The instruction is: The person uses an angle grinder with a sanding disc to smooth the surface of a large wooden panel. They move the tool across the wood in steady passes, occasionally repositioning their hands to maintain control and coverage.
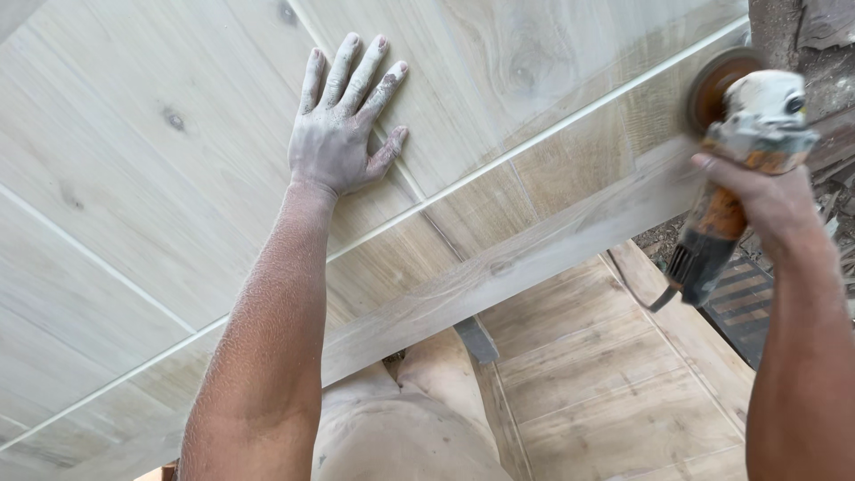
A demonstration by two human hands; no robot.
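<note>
A large pale wooden door panel (151,178) with grooved boards fills most of the view. My left hand (343,125), dusted white, lies flat on it with fingers spread. My right hand (766,200) grips an orange and grey angle grinder (744,151) at the panel's right edge. The grinder's round sanding disc (712,89) meets the wood near the panel's far right corner. Its dark rear end and cord (663,298) hang below my hand.
A second wooden panel (606,374) lies lower down on the floor at the bottom right. My dusty trouser legs (410,419) show beneath the panel's near edge. Scrap and rubble (828,53) sit at the far right.
</note>
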